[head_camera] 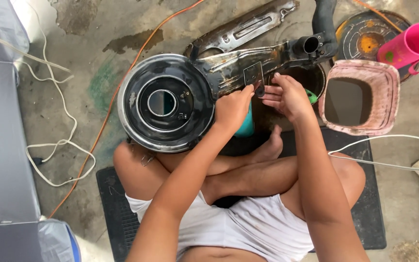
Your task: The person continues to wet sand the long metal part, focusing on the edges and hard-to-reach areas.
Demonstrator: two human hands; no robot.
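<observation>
Head view shows the left hand (232, 107) and right hand (287, 95) both pinching a small black part (258, 90) against the black engine cover (229, 68), which rests across the person's lap so it stays steady.

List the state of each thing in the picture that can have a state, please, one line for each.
left hand: closed on a small dark part
right hand: fingers bent, touching the same part
black air-cleaner housing: flat, round side up, centre hole open
pink basket: upright, looks empty
pink cup: lying on its side
orange cable: loose on the floor
white cable: loose, looped
</observation>
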